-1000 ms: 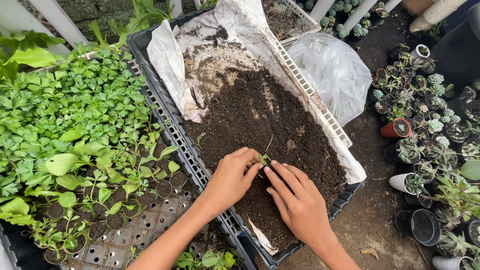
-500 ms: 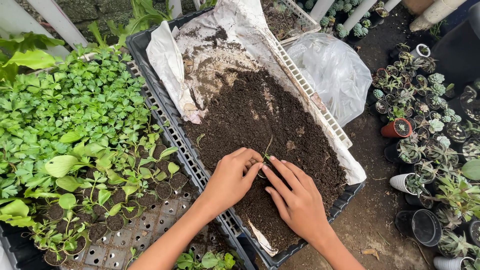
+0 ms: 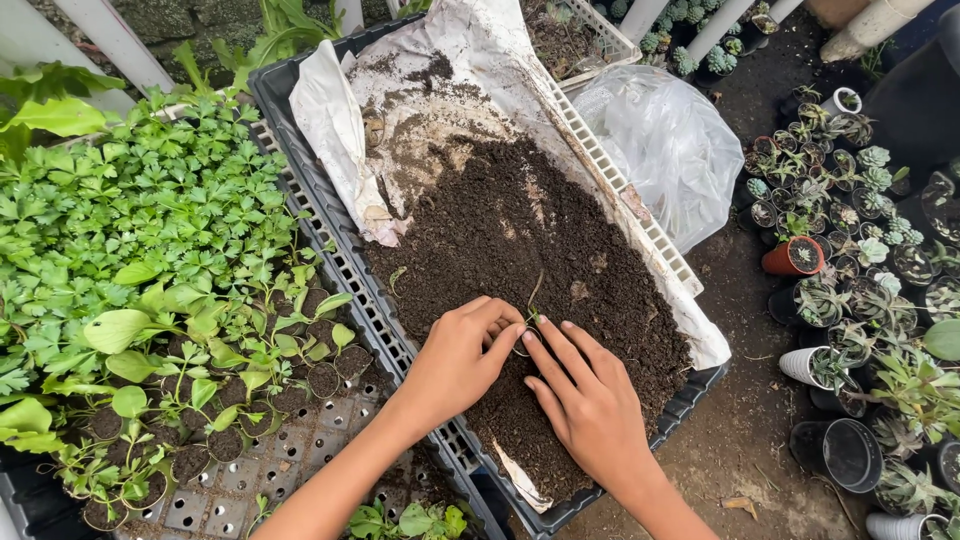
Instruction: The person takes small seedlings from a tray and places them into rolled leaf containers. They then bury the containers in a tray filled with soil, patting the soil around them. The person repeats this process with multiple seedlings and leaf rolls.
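A heap of dark soil (image 3: 520,230) lies on a white plastic sheet (image 3: 340,120) inside a black crate (image 3: 300,170). My left hand (image 3: 455,360) rests on the soil near the crate's front, its fingertips pinching a small green seedling (image 3: 527,317) with a thin stem. My right hand (image 3: 585,400) lies flat on the soil just right of it, fingers spread and pointing at the seedling, index fingertip touching the soil at its base. What is under the fingertips is hidden.
A seedling tray (image 3: 230,460) with small potted sprouts (image 3: 250,360) and dense leafy greens (image 3: 130,210) sits to the left. A clear plastic bag (image 3: 670,140) lies right of the crate. Many small succulent pots (image 3: 850,230), one orange (image 3: 790,257), stand on the dirt ground at right.
The seedling has sunk lower between my fingertips. My right hand has slid slightly left and flattened onto the soil beside it; my left hand has barely moved.
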